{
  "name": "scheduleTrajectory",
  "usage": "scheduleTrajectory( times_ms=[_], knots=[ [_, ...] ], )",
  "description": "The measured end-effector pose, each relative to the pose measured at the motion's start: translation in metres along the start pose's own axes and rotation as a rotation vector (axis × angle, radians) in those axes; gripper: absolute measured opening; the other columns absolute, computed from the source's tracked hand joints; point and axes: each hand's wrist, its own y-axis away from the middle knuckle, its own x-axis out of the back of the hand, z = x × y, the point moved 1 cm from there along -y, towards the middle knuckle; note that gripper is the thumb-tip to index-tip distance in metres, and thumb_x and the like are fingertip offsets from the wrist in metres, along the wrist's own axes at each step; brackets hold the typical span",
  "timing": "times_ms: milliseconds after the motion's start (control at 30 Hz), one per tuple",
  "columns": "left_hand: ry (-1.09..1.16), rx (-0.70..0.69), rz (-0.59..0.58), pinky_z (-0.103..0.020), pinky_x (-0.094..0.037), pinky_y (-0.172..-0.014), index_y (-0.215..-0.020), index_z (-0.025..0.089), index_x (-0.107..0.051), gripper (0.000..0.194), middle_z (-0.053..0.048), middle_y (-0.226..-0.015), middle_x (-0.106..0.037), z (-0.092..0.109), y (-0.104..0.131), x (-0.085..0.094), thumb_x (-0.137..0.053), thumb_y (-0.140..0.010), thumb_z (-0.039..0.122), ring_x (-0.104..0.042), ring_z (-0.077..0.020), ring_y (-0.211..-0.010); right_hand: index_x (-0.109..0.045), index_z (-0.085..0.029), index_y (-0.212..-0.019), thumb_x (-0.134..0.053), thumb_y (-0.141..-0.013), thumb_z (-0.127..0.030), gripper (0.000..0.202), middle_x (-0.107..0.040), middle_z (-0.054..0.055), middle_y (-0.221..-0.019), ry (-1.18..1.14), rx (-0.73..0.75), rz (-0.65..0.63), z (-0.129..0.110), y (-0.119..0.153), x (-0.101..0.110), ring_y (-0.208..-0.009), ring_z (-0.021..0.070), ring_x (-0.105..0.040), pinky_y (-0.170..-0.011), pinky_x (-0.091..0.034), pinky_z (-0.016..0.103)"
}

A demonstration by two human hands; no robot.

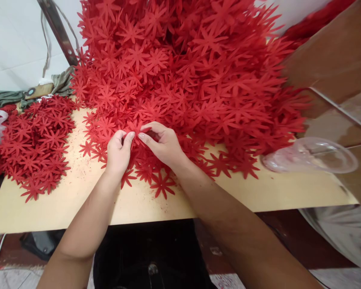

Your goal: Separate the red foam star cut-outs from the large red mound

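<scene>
Between my two hands is a red flower cutout with narrow petals, held just above the front of a big heap of like cutouts. My left hand pinches its left side between thumb and fingers. On the other side, my right hand grips it with thumb and forefinger, the two thumb tips close together. Whether it is one layer or several stacked, I cannot tell. Below my hands, a loose red cutout lies flat on the pale table.
A smaller pile of darker red cutouts lies at the left. To the right, a clear plastic cup lies on its side against cardboard boxes. A metal post and crumpled green cloth stand behind.
</scene>
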Motion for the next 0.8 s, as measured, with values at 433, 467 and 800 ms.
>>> scheduleTrajectory(
  times_ms=[433,467,800],
  knots=[
    [0.351,0.045,-0.113,-0.020,-0.039,-0.059,-0.062,0.015,-0.053,0.038,0.004,-0.056,-0.053,0.004,-0.004,-0.002,-0.070,-0.063,0.049,-0.047,-0.0052,-0.054,-0.054,-0.020,-0.070,-0.071,-0.064,-0.039,0.026,-0.054,-0.004,-0.065,-0.200,-0.135,0.188,0.006,-0.013,0.015,-0.062,0.0080,-0.050,-0.061,-0.045,0.023],
    [0.365,0.042,-0.106,-0.020,-0.041,-0.060,-0.063,0.015,-0.054,0.037,0.004,-0.056,-0.054,0.004,-0.005,-0.002,-0.071,-0.062,0.048,-0.049,-0.0055,-0.055,-0.054,-0.020,-0.071,-0.070,-0.065,-0.039,0.025,-0.054,-0.004,-0.066,-0.201,-0.124,0.241,0.009,-0.015,0.018,-0.061,0.0080,-0.050,-0.060,-0.044,0.022],
    [0.420,0.100,-0.144,-0.021,-0.045,-0.069,-0.085,0.018,-0.065,0.033,0.002,-0.076,-0.064,0.003,0.001,-0.007,-0.076,-0.061,0.036,-0.054,-0.0068,-0.066,-0.061,-0.019,-0.075,-0.062,-0.074,-0.022,0.004,-0.061,0.002,-0.080,0.106,0.138,0.136,-0.006,-0.001,0.004,-0.080,0.0137,-0.059,-0.077,-0.049,0.030]
  ],
)
